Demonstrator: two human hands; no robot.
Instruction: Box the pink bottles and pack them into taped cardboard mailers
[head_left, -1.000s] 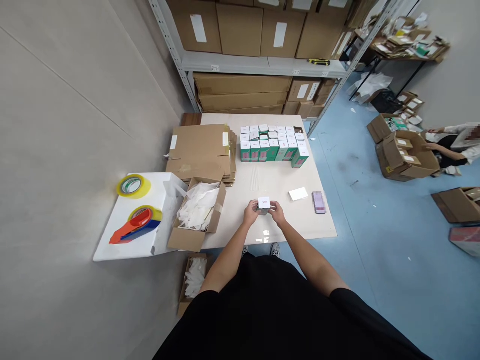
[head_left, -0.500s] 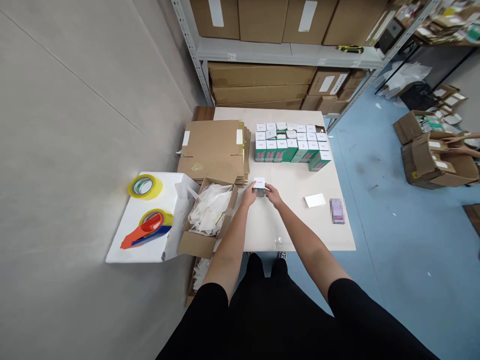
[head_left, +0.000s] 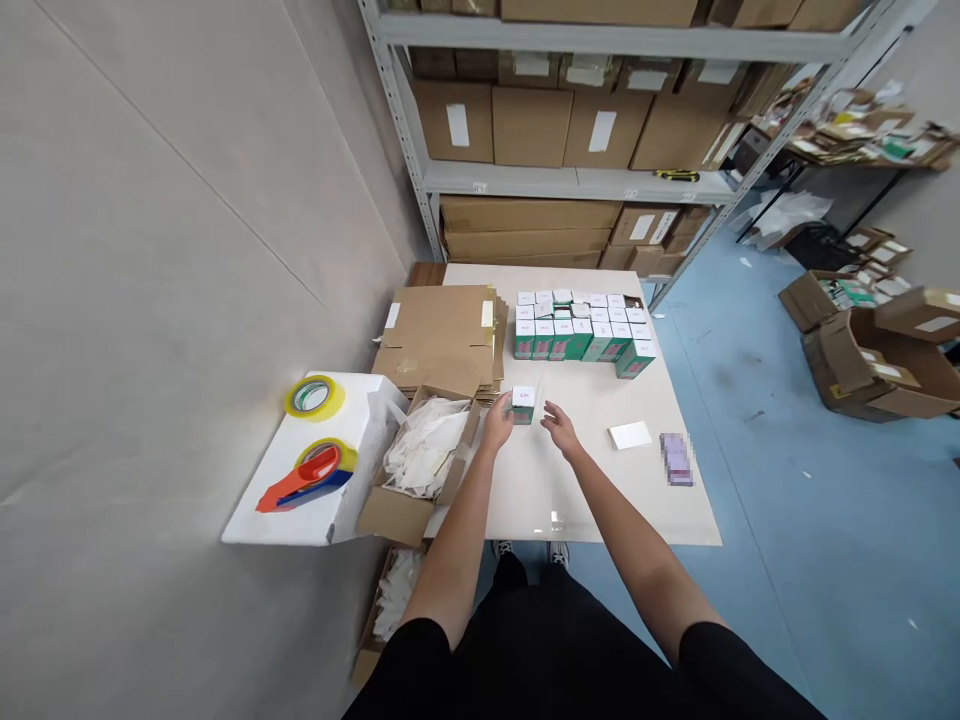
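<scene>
A small green box with a white top [head_left: 523, 403] stands on the pale table [head_left: 600, 500], near the stack of flat cardboard. My left hand [head_left: 498, 422] curls against its left side, fingers touching it. My right hand [head_left: 559, 430] hovers a little to its right, fingers apart and holding nothing. Further back stand several matching green and white boxes [head_left: 581, 328] packed in rows.
A stack of flattened cartons [head_left: 444, 338] lies at the table's left. An open carton of white bags [head_left: 420, 455] sits beside a white foam block [head_left: 300, 470] carrying a yellow tape roll [head_left: 314, 397] and a tape dispenser [head_left: 304, 480]. A white card [head_left: 630, 435] lies right. Shelving with cartons [head_left: 570, 130] stands behind.
Both hands carried the small box from the table's near middle toward the back left and set it down. My right hand has let go and drawn away.
</scene>
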